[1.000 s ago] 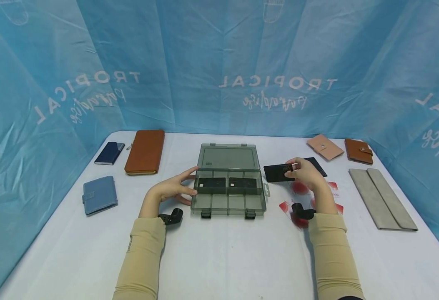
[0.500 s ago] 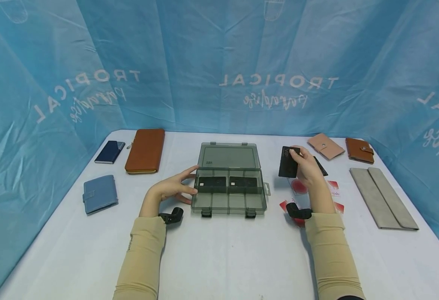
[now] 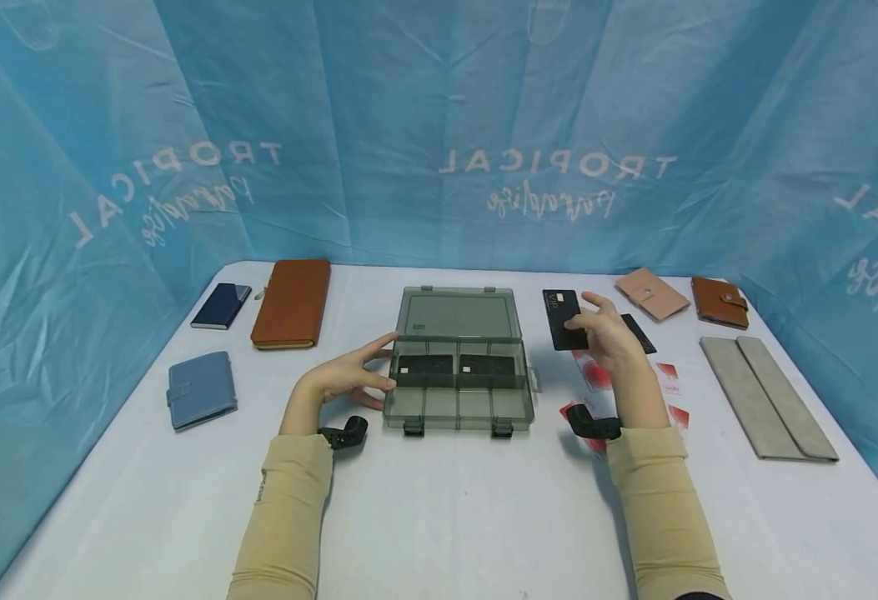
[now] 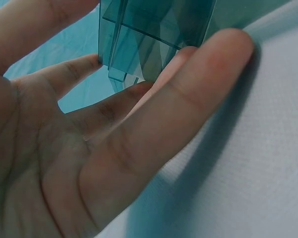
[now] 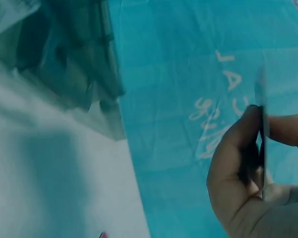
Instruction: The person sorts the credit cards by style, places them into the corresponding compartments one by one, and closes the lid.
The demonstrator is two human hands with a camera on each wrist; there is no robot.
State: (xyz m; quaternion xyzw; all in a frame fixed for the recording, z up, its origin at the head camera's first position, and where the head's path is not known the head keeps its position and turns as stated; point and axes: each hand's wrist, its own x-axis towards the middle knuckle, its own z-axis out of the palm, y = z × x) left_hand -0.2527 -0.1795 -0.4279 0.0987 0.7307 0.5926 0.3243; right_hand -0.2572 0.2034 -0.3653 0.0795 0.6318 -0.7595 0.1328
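Leftward now, right hand (image 3: 605, 337) pinches black card (image 3: 563, 319); wrist view shows it edge-on; left hand (image 3: 348, 379) relaxed.

The compartment box (image 3: 457, 379) is occupying the centre of the worktop (image 3: 439, 517), its raised lid (image 3: 457, 315) blocking access from the rear. The left hand (image 3: 348, 379) is closing off the box's left wall. The right hand (image 3: 607, 337), holding a black card (image 3: 562, 319), is hovering over loose cards (image 3: 667, 392) lying right of the box. Bare worktop is lying open in front.
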